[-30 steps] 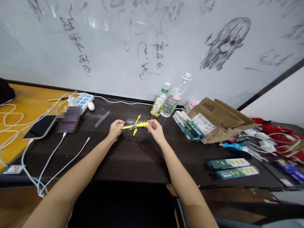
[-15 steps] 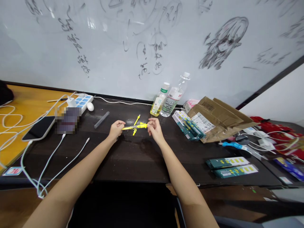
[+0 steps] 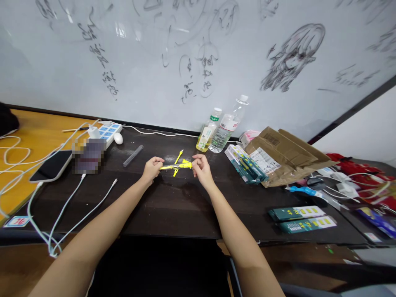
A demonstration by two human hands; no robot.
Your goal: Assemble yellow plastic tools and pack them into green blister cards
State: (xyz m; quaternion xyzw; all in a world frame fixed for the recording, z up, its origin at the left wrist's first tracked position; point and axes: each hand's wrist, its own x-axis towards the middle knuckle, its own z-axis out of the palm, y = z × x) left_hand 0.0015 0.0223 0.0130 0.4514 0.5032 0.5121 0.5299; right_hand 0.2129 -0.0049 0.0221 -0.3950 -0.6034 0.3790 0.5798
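Observation:
A slim yellow spring scale [image 3: 173, 167] with a clear middle section is held level above the dark desk. My left hand [image 3: 152, 168] pinches its left end, while my right hand [image 3: 202, 169] has its thumb and fingers closed on the yellow right end. Beneath and behind it lies a thin yellow rod-like piece [image 3: 179, 156] on the desk, partly covered by the scale. A small yellow part [image 3: 185, 161] shows just behind the scale's right end; whether it is joined to it I cannot tell. Left of my left hand rests a clear plastic tube [image 3: 133, 156].
An oil-coloured bottle [image 3: 206, 136] and a water bottle [image 3: 225, 131] stand by the whiteboard. To the right are green-and-white boxes [image 3: 246, 165], a cardboard package [image 3: 275, 154] and two more boxes [image 3: 305, 218]. Phones [image 3: 51, 167], cables and a power strip [image 3: 109, 133] lie left.
Both hands keep their hold on the spring scale. Its right end has dipped slightly, and the small yellow part behind it shows more separately. The camera view has shifted a little.

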